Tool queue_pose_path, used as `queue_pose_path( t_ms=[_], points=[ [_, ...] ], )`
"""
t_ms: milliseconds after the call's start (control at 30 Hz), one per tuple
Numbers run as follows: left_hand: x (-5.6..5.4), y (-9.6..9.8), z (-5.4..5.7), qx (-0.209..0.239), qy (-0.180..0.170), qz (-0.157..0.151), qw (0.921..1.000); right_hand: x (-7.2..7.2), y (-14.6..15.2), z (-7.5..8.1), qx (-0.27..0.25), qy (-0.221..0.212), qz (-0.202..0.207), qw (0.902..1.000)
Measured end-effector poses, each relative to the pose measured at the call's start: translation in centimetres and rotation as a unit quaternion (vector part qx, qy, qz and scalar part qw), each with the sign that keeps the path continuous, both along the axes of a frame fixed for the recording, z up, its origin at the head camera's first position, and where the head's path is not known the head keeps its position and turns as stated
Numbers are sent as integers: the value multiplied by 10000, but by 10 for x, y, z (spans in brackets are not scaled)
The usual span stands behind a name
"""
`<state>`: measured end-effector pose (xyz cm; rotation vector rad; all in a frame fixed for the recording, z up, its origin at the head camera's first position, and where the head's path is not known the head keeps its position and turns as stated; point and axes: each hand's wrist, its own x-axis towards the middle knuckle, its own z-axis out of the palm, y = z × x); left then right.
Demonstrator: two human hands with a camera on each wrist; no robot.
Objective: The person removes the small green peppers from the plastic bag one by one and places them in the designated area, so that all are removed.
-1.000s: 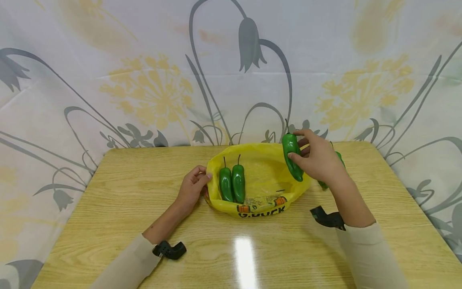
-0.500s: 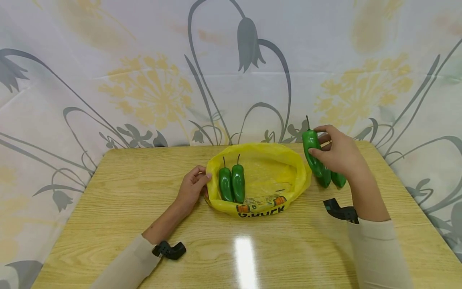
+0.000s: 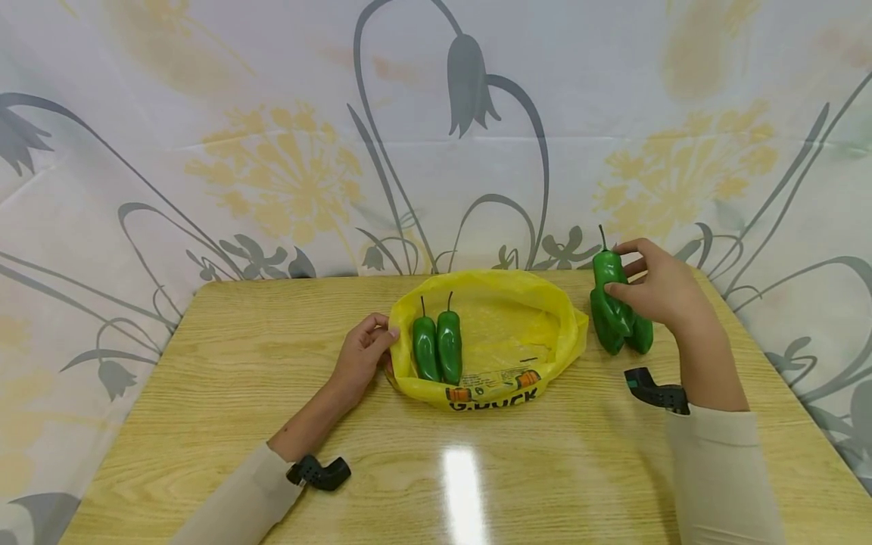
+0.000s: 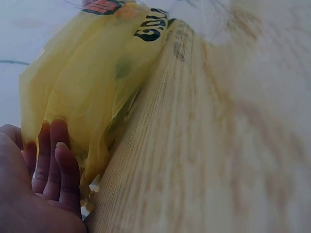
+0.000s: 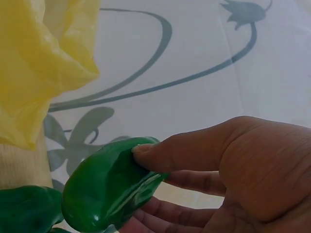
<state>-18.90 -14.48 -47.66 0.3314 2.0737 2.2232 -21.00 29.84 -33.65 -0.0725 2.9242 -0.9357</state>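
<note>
A yellow plastic bag (image 3: pixel 500 322) lies with its mouth spread wide at the middle of the table. My left hand (image 3: pixel 361 352) pinches its left rim between thumb and fingers, and the left wrist view shows the fingers against the thin plastic. Inside, two green peppers (image 3: pixel 426 348) lie side by side near that rim. To the right of the bag, my right hand (image 3: pixel 661 284) holds another green pepper (image 3: pixel 608 265) by its upper part, stem up. Below and behind it, two more green peppers (image 3: pixel 640 334) rest on the table, partly hidden by the held one.
The wooden table (image 3: pixel 286 318) meets a flower-printed cloth (image 3: pixel 306 151) along its back edge. A bright light reflection (image 3: pixel 463 492) shows on the tabletop in front of the bag. Both wrists carry black camera mounts (image 3: pixel 319 473).
My right hand has carried its pepper rightward from over the bag's right rim to the peppers on the table, tilting it slightly. My left hand stays on the rim.
</note>
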Motion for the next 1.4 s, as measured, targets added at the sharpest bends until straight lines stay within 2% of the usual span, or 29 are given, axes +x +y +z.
queue_pose_path(
  t_ms=[367,1100,1400],
  points=[
    [1,1,2,-9,-73,16,10000,-3,27,-4,144,-461,-179,9987],
    [1,1,1,-15,-27,-4,10000,-7,72,-29,82,-642,-680,9956],
    [1,1,1,39,-47,-50,10000,-10,83,-40,380,-682,-841,9934]
  ],
)
